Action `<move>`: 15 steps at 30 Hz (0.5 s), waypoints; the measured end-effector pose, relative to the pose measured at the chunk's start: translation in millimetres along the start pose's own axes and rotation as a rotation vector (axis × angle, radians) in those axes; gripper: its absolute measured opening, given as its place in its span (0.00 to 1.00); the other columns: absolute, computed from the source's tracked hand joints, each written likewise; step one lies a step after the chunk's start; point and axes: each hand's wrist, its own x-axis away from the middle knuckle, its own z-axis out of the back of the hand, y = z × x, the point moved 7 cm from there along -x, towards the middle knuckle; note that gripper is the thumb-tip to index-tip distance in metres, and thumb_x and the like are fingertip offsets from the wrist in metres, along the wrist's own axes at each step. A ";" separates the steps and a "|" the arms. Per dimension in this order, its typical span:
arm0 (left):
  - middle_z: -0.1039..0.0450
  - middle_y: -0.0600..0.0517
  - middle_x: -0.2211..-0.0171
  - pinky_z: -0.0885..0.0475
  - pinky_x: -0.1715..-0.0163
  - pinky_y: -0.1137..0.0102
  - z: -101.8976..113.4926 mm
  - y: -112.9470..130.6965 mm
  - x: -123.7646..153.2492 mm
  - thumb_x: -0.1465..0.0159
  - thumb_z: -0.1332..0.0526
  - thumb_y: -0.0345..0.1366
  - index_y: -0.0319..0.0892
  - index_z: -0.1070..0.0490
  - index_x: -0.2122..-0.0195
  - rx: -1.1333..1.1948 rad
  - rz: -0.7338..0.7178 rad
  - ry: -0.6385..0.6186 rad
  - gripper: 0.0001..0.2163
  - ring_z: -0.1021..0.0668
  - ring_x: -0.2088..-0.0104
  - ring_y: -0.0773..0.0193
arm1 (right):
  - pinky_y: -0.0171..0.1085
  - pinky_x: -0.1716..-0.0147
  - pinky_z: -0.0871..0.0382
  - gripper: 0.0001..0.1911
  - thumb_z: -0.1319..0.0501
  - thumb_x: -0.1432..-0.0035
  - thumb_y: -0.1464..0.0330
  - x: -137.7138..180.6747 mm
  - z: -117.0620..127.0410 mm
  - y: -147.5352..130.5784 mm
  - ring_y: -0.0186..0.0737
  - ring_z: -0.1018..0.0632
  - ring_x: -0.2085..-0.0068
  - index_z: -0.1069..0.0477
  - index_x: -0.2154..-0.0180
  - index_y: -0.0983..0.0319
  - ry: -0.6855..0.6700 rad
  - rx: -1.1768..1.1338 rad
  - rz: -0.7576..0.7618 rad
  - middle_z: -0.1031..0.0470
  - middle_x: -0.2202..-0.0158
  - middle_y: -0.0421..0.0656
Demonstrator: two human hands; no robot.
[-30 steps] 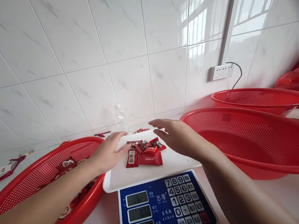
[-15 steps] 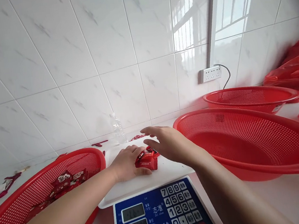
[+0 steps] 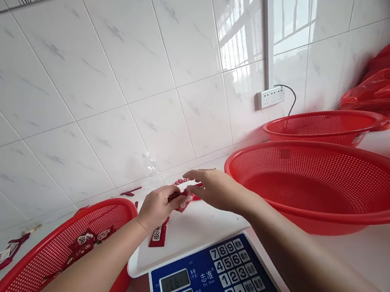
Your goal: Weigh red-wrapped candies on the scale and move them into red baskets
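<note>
The left hand (image 3: 158, 206) is clamped on red packets (image 3: 183, 198) above the white tray (image 3: 205, 227), the right hand (image 3: 216, 189), fingers apart, sits just beside them at 3 o'clock, and one loose packet (image 3: 158, 235) lies on the tray at 6 o'clock.

One camera on my head looks forward and down, close over my left hand (image 3: 157, 208) and right hand (image 3: 218, 189), scale (image 3: 215, 281) at the bottom edge, wall (image 3: 134, 54) near ahead.

Red packets (image 3: 184, 198) bunched above tray (image 3: 198, 233); stray packet (image 3: 158, 235) flat.
</note>
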 end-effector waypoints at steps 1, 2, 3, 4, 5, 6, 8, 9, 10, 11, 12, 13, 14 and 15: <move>0.26 0.54 0.73 0.34 0.70 0.71 3.1 2.5 -0.6 0.38 0.44 0.52 0.45 0.27 0.70 0.039 -0.015 0.019 0.17 0.25 0.71 0.64 | 0.42 0.63 0.33 0.15 0.46 0.40 0.63 -0.8 -1.9 1.7 0.46 0.24 0.57 0.29 0.52 0.56 -0.009 -0.012 0.006 0.23 0.56 0.44; 0.25 0.54 0.72 0.33 0.69 0.71 5.5 5.1 -1.1 0.38 0.43 0.51 0.44 0.27 0.69 0.089 -0.027 0.032 0.16 0.25 0.71 0.64 | 0.41 0.63 0.32 0.15 0.46 0.40 0.62 -1.5 -4.1 3.1 0.45 0.24 0.58 0.29 0.53 0.56 -0.023 -0.027 0.015 0.22 0.57 0.44; 0.25 0.54 0.72 0.32 0.69 0.71 7.2 7.8 -1.6 0.37 0.43 0.50 0.44 0.27 0.69 0.145 -0.033 0.039 0.15 0.24 0.71 0.64 | 0.41 0.64 0.32 0.15 0.46 0.39 0.60 -2.0 -6.8 4.0 0.44 0.23 0.60 0.29 0.54 0.55 -0.043 -0.040 0.026 0.22 0.59 0.43; 0.25 0.53 0.73 0.31 0.68 0.71 8.8 10.4 -2.1 0.37 0.43 0.49 0.43 0.27 0.69 0.199 -0.031 0.050 0.15 0.24 0.71 0.64 | 0.40 0.65 0.32 0.16 0.46 0.39 0.59 -2.5 -9.4 4.5 0.43 0.23 0.60 0.30 0.52 0.54 -0.064 -0.062 0.038 0.22 0.60 0.42; 0.26 0.54 0.74 0.31 0.69 0.71 10.7 13.0 -2.6 0.38 0.43 0.49 0.43 0.28 0.69 0.245 -0.020 0.071 0.14 0.24 0.71 0.64 | 0.40 0.65 0.31 0.18 0.46 0.39 0.58 -3.0 -11.4 4.6 0.42 0.23 0.60 0.32 0.49 0.54 -0.077 -0.098 0.050 0.22 0.59 0.42; 0.27 0.54 0.75 0.31 0.71 0.72 12.7 15.2 -3.0 0.38 0.42 0.48 0.43 0.29 0.70 0.280 0.001 0.102 0.14 0.24 0.72 0.64 | 0.40 0.63 0.31 0.21 0.45 0.39 0.57 -3.6 -12.9 4.0 0.42 0.23 0.58 0.36 0.46 0.54 -0.085 -0.150 0.062 0.23 0.57 0.42; 0.29 0.55 0.77 0.32 0.76 0.74 15.7 19.4 -3.7 0.39 0.42 0.49 0.43 0.30 0.71 0.334 0.062 0.176 0.14 0.27 0.76 0.66 | 0.41 0.58 0.30 0.30 0.45 0.39 0.57 -4.9 -15.1 1.5 0.42 0.25 0.55 0.46 0.38 0.58 -0.097 -0.311 0.081 0.25 0.54 0.46; 0.31 0.56 0.78 0.33 0.79 0.74 15.8 21.2 -4.2 0.39 0.42 0.50 0.43 0.31 0.71 0.377 0.100 0.205 0.14 0.28 0.78 0.68 | 0.42 0.57 0.30 0.34 0.45 0.39 0.56 -5.6 -15.9 0.3 0.42 0.25 0.54 0.51 0.36 0.60 -0.102 -0.407 0.077 0.25 0.54 0.47; 0.31 0.56 0.78 0.35 0.81 0.75 14.3 22.9 -4.9 0.39 0.42 0.51 0.43 0.31 0.71 0.445 0.140 0.221 0.15 0.30 0.80 0.69 | 0.43 0.56 0.30 0.36 0.45 0.39 0.56 -6.1 -16.6 -0.7 0.42 0.25 0.55 0.54 0.35 0.61 -0.104 -0.500 0.063 0.25 0.55 0.48; 0.32 0.57 0.78 0.36 0.83 0.75 11.9 24.4 -5.8 0.39 0.43 0.52 0.43 0.32 0.70 0.529 0.180 0.231 0.16 0.31 0.82 0.70 | 0.44 0.56 0.29 0.38 0.45 0.39 0.55 -6.5 -17.6 -1.4 0.42 0.24 0.56 0.57 0.35 0.62 -0.108 -0.582 0.039 0.25 0.56 0.48; 0.32 0.57 0.78 0.37 0.85 0.75 9.2 25.4 -6.8 0.39 0.44 0.53 0.43 0.33 0.70 0.617 0.226 0.243 0.17 0.32 0.83 0.70 | 0.44 0.57 0.28 0.39 0.45 0.39 0.55 -6.7 -18.6 -2.0 0.41 0.24 0.58 0.58 0.34 0.62 -0.109 -0.666 0.008 0.25 0.58 0.47; 0.32 0.56 0.78 0.38 0.86 0.75 6.7 26.1 -7.7 0.39 0.45 0.54 0.44 0.33 0.70 0.703 0.275 0.261 0.18 0.33 0.84 0.70 | 0.44 0.58 0.27 0.40 0.45 0.39 0.54 -6.7 -19.8 -2.8 0.41 0.24 0.59 0.59 0.34 0.62 -0.107 -0.755 -0.025 0.26 0.57 0.48; 0.32 0.56 0.77 0.38 0.86 0.75 4.2 26.5 -8.4 0.39 0.46 0.55 0.44 0.34 0.69 0.783 0.329 0.280 0.18 0.33 0.84 0.70 | 0.45 0.59 0.26 0.40 0.44 0.40 0.54 -6.5 -21.2 -4.2 0.41 0.24 0.60 0.59 0.34 0.61 -0.106 -0.848 -0.053 0.27 0.55 0.49; 0.32 0.56 0.76 0.38 0.86 0.75 1.8 26.9 -9.0 0.39 0.46 0.55 0.43 0.34 0.69 0.856 0.382 0.297 0.18 0.33 0.83 0.70 | 0.45 0.59 0.26 0.41 0.43 0.40 0.54 -6.2 -22.8 -6.4 0.41 0.24 0.59 0.59 0.34 0.60 -0.104 -0.941 -0.074 0.29 0.52 0.50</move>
